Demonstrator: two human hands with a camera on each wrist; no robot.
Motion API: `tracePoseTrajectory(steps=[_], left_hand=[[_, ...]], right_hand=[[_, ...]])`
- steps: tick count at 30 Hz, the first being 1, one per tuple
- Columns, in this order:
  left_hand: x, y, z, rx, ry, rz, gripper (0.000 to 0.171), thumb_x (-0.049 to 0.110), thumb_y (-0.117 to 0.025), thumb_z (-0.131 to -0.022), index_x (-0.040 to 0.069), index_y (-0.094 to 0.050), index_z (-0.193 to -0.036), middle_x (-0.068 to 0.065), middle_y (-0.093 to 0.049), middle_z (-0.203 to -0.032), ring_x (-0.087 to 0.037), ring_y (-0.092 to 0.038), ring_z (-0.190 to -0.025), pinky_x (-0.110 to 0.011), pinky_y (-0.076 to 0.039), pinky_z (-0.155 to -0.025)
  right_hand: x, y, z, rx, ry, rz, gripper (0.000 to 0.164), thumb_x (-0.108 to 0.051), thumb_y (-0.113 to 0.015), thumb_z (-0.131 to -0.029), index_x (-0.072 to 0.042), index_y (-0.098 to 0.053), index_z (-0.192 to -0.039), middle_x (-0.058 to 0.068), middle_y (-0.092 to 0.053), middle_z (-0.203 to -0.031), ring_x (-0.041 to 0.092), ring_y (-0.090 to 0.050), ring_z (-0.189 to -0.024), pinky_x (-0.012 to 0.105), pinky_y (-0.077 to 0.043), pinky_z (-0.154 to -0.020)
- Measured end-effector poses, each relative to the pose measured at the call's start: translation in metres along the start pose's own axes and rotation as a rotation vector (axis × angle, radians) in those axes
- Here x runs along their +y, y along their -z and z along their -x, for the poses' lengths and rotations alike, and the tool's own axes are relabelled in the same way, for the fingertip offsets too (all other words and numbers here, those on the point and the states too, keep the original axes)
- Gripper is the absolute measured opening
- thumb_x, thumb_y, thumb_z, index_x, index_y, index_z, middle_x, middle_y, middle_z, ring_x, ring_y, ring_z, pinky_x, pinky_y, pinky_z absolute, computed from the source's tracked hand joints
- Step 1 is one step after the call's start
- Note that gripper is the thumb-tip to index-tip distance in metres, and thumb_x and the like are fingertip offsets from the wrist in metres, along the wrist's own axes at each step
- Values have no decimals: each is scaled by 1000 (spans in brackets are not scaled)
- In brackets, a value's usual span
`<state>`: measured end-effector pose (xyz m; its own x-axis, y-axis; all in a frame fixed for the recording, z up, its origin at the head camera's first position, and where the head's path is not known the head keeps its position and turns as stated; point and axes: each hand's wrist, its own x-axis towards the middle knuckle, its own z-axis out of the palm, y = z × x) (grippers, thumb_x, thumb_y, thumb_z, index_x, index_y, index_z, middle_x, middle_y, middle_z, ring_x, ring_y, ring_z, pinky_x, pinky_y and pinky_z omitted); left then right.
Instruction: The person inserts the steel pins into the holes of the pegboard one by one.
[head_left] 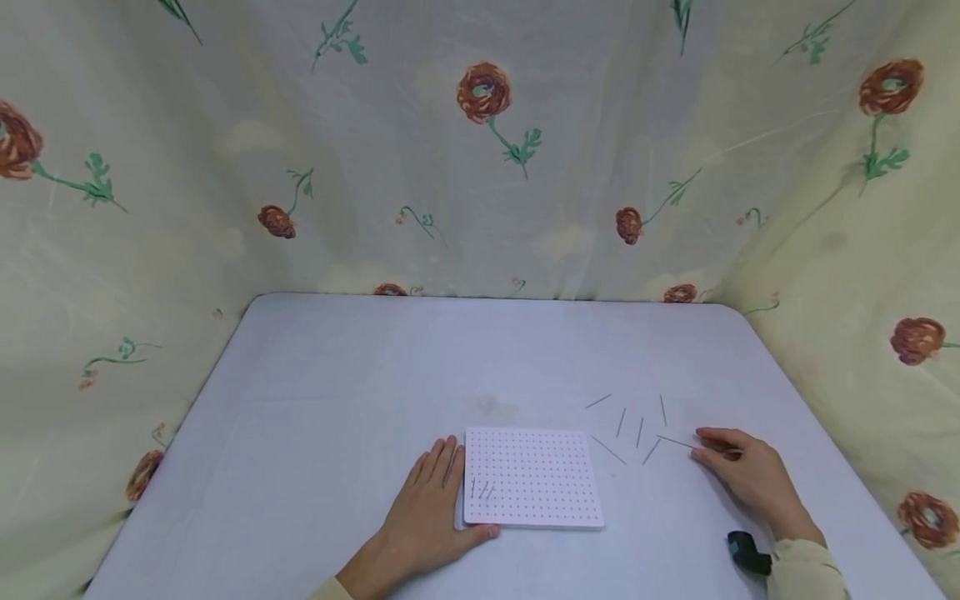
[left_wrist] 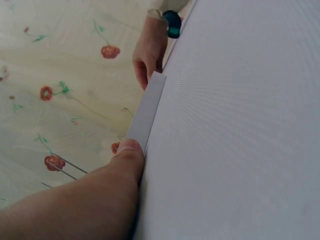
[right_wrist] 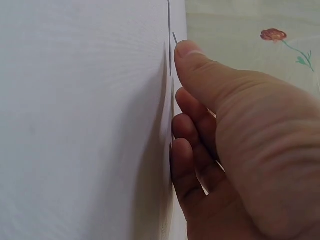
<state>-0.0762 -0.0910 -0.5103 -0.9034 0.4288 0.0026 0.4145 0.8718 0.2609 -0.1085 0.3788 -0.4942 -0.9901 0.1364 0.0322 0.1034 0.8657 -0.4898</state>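
A white pegboard (head_left: 536, 479) with rows of small holes lies on the table, and 3 thin metal pins (head_left: 481, 490) stand in its lower left part. My left hand (head_left: 427, 508) rests flat beside the board, fingers straight along its left side. Its thumb (left_wrist: 129, 150) presses the board's front edge in the left wrist view. Off to the right, my right hand (head_left: 746, 475) pinches one end of a thin metal pin (head_left: 675, 441) between thumb and fingers. The pin's tip (right_wrist: 174, 38) shows past the thumb in the right wrist view.
Several loose metal pins (head_left: 620, 422) lie scattered on the white table (head_left: 360, 367) between the board and my right hand. A black device (head_left: 747, 553) sits at my right wrist. Flower-printed curtains (head_left: 555, 167) hang around the table's back and sides.
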Motion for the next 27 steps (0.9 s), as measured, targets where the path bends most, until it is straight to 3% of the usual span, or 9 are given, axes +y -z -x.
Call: tracePoseTrajectory(steps=[15,27], left_hand=[[0,1,0,-1,-5,6,118,85,-51,-84,-2,-25,-160,-20,-21,-169,-37,-19,-158,-52,-25,-127],[0,0,-1,-13,3,8,119,86,-51,-83,-1,-24,-160,-20,-20,-170,-36,-18,-158,-51,-24,-127]], right_hand=[[-4,0,-5,-44,5,15,50,-35,-74,-94,1,-68,-128,27,-68,-126,47,-62,-114,59,-49,-92],[-4,1,-8,-49,-5,72,35,-30,-74,-94,-3,-76,-116,26,-70,-122,54,-59,-118,62,-49,-94]])
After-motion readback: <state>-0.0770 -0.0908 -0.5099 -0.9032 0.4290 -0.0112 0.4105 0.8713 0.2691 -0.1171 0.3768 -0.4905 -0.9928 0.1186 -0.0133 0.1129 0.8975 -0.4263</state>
